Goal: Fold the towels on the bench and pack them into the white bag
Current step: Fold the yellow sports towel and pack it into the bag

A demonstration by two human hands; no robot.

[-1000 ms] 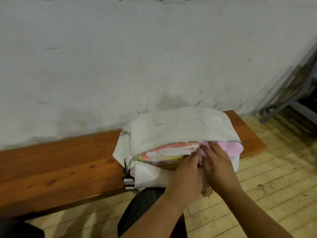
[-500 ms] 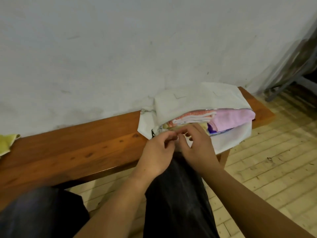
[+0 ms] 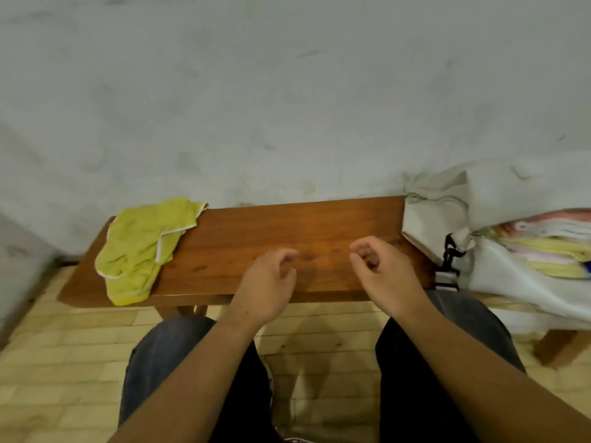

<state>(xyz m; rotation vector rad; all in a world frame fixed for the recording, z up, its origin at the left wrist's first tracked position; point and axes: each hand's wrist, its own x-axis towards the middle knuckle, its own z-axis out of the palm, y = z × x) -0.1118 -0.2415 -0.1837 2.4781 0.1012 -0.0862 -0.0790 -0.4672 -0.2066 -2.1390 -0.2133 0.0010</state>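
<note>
Wooden bench (image 3: pixel 319 225) against grey wall (image 3: pixel 287 107) (plank floor (image 3: pixel 80 346) below)

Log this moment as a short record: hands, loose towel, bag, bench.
left: left hand empty, fingers loosely curled, over the bench
right: right hand empty, loosely curled, near the white bag
loose: yellow-green towel crumpled, unfolded, at the bench's left end
packed: folded towels stacked inside the open bag
</note>
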